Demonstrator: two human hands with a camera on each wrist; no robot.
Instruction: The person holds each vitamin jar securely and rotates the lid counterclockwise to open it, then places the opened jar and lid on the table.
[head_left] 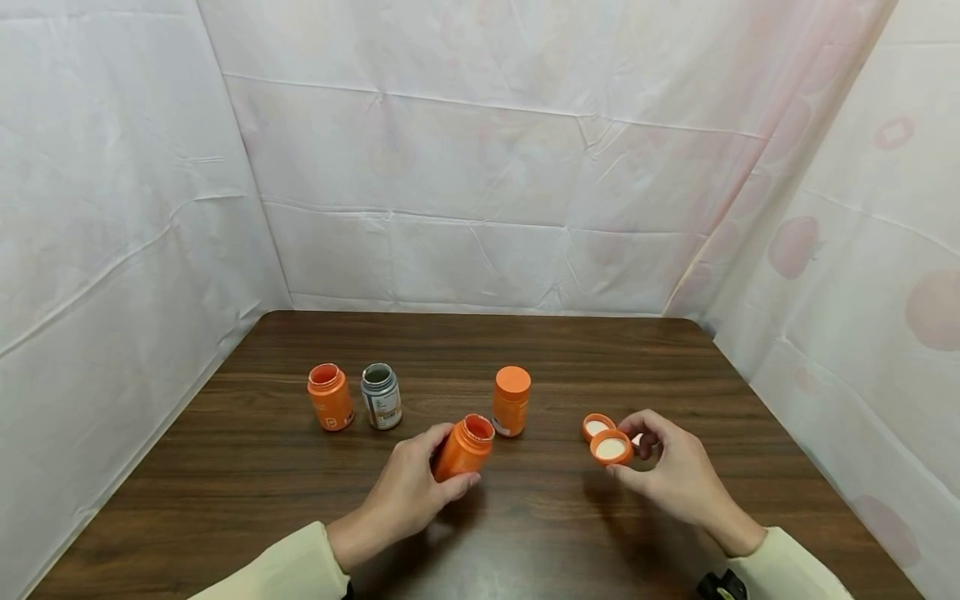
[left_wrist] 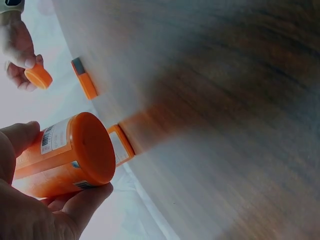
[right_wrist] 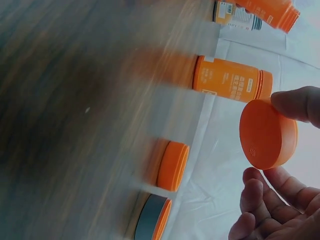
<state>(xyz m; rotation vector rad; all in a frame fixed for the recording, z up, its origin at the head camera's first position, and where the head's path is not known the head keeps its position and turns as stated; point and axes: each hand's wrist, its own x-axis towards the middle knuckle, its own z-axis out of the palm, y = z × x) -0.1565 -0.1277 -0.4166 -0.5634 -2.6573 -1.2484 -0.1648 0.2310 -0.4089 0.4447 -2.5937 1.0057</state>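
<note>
My left hand (head_left: 405,492) grips an uncapped orange bottle (head_left: 462,454) round its side. The bottle is held above the table with its mouth tilted up and to the right. Between thumb and fingers, my right hand (head_left: 681,475) pinches an orange lid (right_wrist: 267,134), its white inside facing up in the head view. Below it on the table lie another orange lid (head_left: 596,426) and a grey lid (right_wrist: 151,218), which the right hand mostly hides in the head view. A capped orange bottle (head_left: 512,402) stands between the hands, farther back.
To the left stand an open orange bottle (head_left: 332,398) and an open grey bottle (head_left: 382,397), side by side. The dark wooden table (head_left: 420,342) is bordered by pale hanging sheets (head_left: 480,167) at the back and both sides.
</note>
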